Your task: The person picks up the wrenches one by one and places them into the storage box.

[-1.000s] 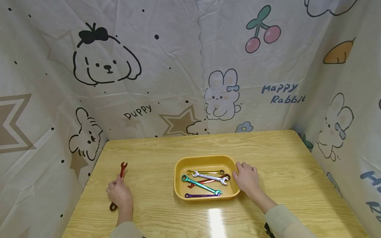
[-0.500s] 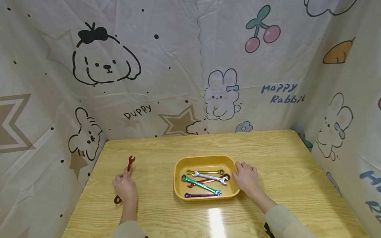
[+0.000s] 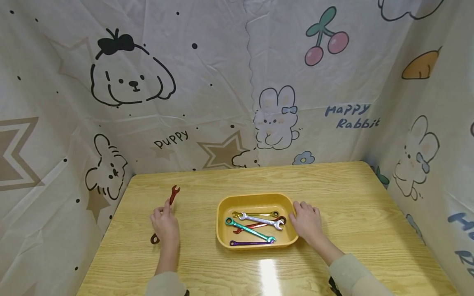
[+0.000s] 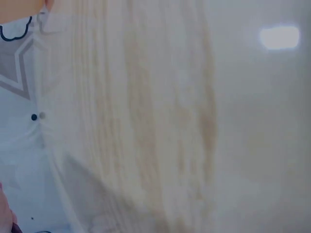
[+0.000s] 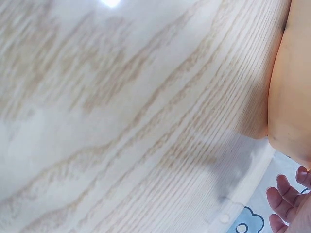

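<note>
My left hand (image 3: 165,225) grips a red combination wrench (image 3: 174,195) left of the yellow tray (image 3: 256,248). The wrench's open end points up and away, and its dark ring end shows below the hand; the middle is hidden in the grip. At the tray's right end, my right hand (image 3: 308,220) holds the rim. In the right wrist view its fingers (image 5: 286,199) curl loosely beside the tray wall (image 5: 291,92). Inside the tray lie a gold wrench (image 3: 257,214), a silver wrench (image 3: 259,220), a red wrench (image 3: 255,225), a green wrench (image 3: 252,230) and a purple wrench (image 3: 252,243).
The tray stands on a wood-grain table (image 3: 200,185). A pale cloth (image 3: 207,82) printed with cartoon animals hangs along the back and both sides. Light glares off the tabletop in front of the tray.
My left hand has moved right and away from me with the red wrench, closer to the tray. The right hand and the tray have stayed in place.
</note>
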A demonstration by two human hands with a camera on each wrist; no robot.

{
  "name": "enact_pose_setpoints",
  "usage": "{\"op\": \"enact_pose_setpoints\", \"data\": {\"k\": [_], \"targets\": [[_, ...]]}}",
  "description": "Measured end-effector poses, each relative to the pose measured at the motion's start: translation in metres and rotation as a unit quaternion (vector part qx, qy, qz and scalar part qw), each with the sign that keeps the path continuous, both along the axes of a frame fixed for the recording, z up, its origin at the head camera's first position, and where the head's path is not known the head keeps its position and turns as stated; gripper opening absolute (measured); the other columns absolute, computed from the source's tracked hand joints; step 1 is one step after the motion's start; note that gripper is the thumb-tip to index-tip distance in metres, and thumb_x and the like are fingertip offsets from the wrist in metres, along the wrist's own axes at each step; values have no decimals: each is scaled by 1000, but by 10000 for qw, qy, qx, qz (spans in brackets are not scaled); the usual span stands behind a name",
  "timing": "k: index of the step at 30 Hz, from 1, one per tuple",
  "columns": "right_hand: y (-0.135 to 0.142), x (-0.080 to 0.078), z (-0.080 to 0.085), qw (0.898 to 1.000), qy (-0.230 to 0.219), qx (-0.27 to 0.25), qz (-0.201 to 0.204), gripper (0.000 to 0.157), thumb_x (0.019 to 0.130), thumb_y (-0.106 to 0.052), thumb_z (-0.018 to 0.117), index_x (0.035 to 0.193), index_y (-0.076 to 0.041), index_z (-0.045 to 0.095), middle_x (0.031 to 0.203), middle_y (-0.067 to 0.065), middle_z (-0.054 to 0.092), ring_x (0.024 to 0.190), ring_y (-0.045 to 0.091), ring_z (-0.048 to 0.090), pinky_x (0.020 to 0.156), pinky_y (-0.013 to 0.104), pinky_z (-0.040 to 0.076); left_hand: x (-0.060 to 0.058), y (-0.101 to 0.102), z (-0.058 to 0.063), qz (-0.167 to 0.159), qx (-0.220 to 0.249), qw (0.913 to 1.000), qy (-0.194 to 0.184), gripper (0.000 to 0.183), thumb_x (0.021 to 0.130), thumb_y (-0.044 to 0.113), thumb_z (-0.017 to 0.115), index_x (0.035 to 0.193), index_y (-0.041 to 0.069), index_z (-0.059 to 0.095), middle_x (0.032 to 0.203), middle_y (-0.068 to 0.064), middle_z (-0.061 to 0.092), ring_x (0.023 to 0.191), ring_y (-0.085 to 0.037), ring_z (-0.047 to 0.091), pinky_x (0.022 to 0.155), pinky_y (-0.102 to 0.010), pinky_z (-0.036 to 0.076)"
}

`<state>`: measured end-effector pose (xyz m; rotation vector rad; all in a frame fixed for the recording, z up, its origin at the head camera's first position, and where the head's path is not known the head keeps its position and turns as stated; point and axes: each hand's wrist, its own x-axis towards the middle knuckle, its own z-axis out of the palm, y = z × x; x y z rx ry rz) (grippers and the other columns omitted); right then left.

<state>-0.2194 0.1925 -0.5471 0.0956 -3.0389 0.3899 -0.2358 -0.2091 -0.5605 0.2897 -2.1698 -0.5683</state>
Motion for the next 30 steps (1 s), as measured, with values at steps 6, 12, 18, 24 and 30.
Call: {"op": "enact_pose_setpoints", "data": {"k": [6, 12, 18, 24, 30], "targets": [[0, 0, 0, 10000, 29, 4, 3, 37, 90, -29, 50, 116, -3, 53, 106, 17, 55, 100, 35, 51, 87, 53, 32, -1, 12, 10, -215, -57, 9997, -68, 19, 84, 4, 62, 102, 0, 67, 82, -26, 56, 71, -40, 47, 59, -46, 39], [1, 0, 0, 10000, 24, 48, 3, 38, 90, -29, 50, 117, -3, 53, 107, 17, 55, 100, 35, 51, 88, 53, 32, -2, 24, 17, -461, -124, 9987, 156, 20, 81, 2, 64, 101, 1, 67, 81, -24, 55, 68, -37, 46, 56, -44, 37], [1, 0, 0, 9999, 7, 100, -3, 39, 90, -30, 49, 118, -3, 53, 108, 17, 55, 101, 35, 51, 89, 54, 31, -2, 37, 25, -721, -186, 9972, 52, 21, 82, 3, 63, 103, 2, 67, 82, -22, 55, 68, -35, 45, 55, -41, 37], [0, 0, 0, 9999, 24, 117, 2, 38, 90, -30, 49, 117, -4, 53, 106, 17, 55, 100, 35, 51, 89, 54, 32, 0, 50, 32, -1053, -283, 9940, 39, 21, 81, 3, 64, 102, 1, 68, 82, -20, 55, 69, -33, 46, 55, -39, 38], [0, 0, 0, 10000, 31, 80, -2, 38, 90, -29, 49, 117, -3, 53, 107, 17, 55, 101, 35, 51, 89, 54, 31, -2, 63, 32, -1302, -461, 9904, -79, 22, 80, 4, 66, 102, 2, 68, 82, -18, 56, 70, -32, 48, 56, -38, 40]]}}
